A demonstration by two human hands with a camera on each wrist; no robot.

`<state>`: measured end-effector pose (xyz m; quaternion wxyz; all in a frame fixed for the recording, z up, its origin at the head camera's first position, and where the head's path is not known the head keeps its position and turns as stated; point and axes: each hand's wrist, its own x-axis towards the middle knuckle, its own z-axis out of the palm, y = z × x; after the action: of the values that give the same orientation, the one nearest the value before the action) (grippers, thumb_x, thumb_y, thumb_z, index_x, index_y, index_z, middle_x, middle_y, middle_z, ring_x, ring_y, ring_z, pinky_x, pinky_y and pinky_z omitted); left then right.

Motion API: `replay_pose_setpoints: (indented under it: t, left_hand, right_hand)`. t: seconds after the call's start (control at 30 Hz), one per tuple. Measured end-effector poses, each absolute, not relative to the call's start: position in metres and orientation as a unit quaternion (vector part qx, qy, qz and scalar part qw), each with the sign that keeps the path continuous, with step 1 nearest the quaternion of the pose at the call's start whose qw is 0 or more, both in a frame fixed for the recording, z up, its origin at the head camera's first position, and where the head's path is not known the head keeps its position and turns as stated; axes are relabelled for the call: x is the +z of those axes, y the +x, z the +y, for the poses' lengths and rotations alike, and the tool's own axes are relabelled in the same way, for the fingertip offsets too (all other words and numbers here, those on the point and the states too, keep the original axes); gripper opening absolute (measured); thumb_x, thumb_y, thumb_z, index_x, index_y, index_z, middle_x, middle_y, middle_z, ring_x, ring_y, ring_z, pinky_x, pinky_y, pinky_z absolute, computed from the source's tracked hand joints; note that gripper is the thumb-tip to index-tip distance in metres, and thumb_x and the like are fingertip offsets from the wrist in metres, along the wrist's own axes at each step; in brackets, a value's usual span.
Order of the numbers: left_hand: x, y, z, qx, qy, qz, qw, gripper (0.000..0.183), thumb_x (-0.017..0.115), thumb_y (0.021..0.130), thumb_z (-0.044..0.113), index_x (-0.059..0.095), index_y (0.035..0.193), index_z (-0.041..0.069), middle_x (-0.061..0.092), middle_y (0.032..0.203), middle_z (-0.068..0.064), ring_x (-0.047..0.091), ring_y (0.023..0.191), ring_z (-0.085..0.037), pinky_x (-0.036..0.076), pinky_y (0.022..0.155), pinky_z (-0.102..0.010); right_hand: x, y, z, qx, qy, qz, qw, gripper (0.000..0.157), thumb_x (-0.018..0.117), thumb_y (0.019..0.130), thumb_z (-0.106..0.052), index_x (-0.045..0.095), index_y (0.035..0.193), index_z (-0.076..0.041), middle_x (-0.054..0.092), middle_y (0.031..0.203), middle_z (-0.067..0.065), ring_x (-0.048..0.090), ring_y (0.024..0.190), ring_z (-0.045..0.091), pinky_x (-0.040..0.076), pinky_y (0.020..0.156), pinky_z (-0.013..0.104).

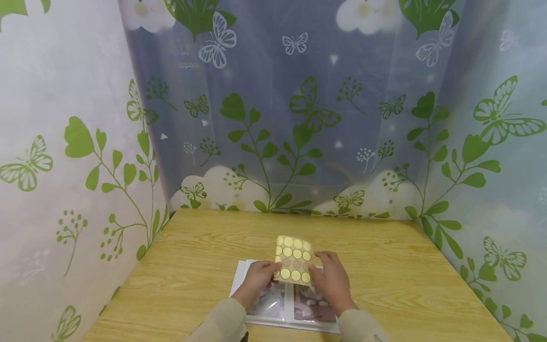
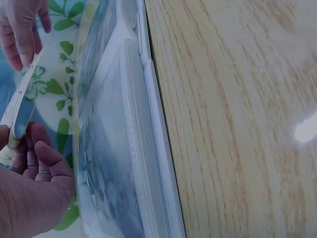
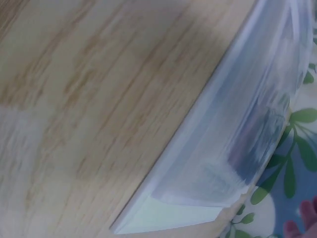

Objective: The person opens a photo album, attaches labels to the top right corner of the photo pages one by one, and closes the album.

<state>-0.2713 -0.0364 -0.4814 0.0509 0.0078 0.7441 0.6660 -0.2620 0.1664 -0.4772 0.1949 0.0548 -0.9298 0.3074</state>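
A sheet of round gold stickers (image 1: 296, 252) is held up above an open photo album (image 1: 289, 304). Three rows of circles are bright, while one row looks paler. My left hand (image 1: 258, 280) pinches the sheet's lower left edge, thumb in front. At the right edge, my right hand (image 1: 334, 280) holds it between thumb and fingers. The left wrist view shows the sticker sheet (image 2: 21, 106) bent into a curve, with the left hand (image 2: 37, 186) below and the right hand (image 2: 22, 29) above. Only fingertips of the right hand (image 3: 304, 223) appear in the right wrist view.
The album's clear pockets hold photos, and its white cover (image 2: 161, 144) lies on a wood-grain table (image 1: 205, 242). Curtains printed with leaves and butterflies (image 1: 273, 118) surround the table at the back and both sides.
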Motion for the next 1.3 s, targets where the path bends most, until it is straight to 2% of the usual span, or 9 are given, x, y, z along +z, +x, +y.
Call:
replay_pose_setpoints:
  t: [0.2,0.43,0.6,0.8,0.97,1.17,1.3]
  left_hand:
    - [-0.483,-0.272,-0.034,0.663,0.007,0.748,0.033,0.026,0.063,0.096,0.022,0.071,0.094,-0.003,0.059,0.068,0.0,0.05,0.061,-0.012,0.043,0.055,-0.022]
    - [-0.483,-0.27,-0.029,0.655,0.019,0.755,0.033,0.028,0.064,0.095,0.023,0.071,0.094,-0.004,0.055,0.068,0.002,0.05,0.063,-0.011,0.044,0.056,-0.023]
    - [-0.486,-0.27,-0.029,0.678,0.03,0.733,0.046,0.031,0.064,0.096,0.025,0.071,0.095,-0.005,0.055,0.07,0.003,0.053,0.065,-0.01,0.045,0.058,-0.023]
    - [-0.484,-0.268,-0.03,0.707,0.05,0.702,0.071,0.034,0.063,0.097,0.031,0.072,0.099,-0.002,0.059,0.074,0.004,0.054,0.068,-0.008,0.046,0.062,-0.021]
    - [-0.483,-0.269,-0.03,0.713,0.045,0.694,0.084,0.032,0.06,0.099,0.027,0.07,0.098,-0.004,0.055,0.073,0.004,0.051,0.069,-0.009,0.045,0.064,-0.023]
    - [-0.485,-0.27,-0.029,0.708,0.043,0.7,0.081,0.031,0.058,0.1,0.021,0.068,0.098,-0.009,0.056,0.072,0.003,0.051,0.067,-0.01,0.046,0.064,-0.025]
    - [-0.487,-0.271,-0.029,0.707,0.036,0.702,0.078,0.028,0.061,0.098,0.021,0.068,0.095,-0.006,0.056,0.071,0.004,0.052,0.067,-0.01,0.045,0.063,-0.024]
  right_hand:
    - [-0.48,-0.261,0.152,0.194,0.154,-0.924,0.292,0.028,0.077,0.087,-0.019,0.073,0.111,-0.005,0.066,0.115,0.014,0.064,0.103,0.034,0.052,0.088,0.053]
    - [-0.485,-0.258,0.135,0.168,0.194,-0.908,0.331,0.018,0.077,0.086,-0.021,0.077,0.1,-0.011,0.067,0.102,0.005,0.064,0.091,0.027,0.052,0.078,0.047]
    - [-0.487,-0.256,0.131,0.171,0.182,-0.909,0.333,0.017,0.077,0.086,-0.023,0.077,0.099,-0.012,0.066,0.098,0.003,0.063,0.087,0.025,0.052,0.073,0.045]
    - [-0.487,-0.255,0.129,0.206,0.171,-0.917,0.297,0.022,0.073,0.09,-0.026,0.074,0.105,-0.009,0.066,0.094,0.001,0.063,0.083,0.021,0.054,0.07,0.041]
    - [-0.488,-0.255,0.128,0.232,0.169,-0.916,0.282,0.023,0.071,0.092,-0.026,0.072,0.106,-0.009,0.065,0.1,0.003,0.064,0.09,0.023,0.055,0.075,0.043]
    - [-0.488,-0.255,0.129,0.229,0.161,-0.917,0.286,0.029,0.074,0.089,-0.027,0.069,0.11,-0.009,0.063,0.112,0.009,0.062,0.101,0.029,0.052,0.084,0.05]
    - [-0.486,-0.255,0.129,0.231,0.154,-0.92,0.276,0.034,0.074,0.089,-0.028,0.069,0.116,-0.008,0.062,0.12,0.012,0.06,0.108,0.033,0.05,0.089,0.053]
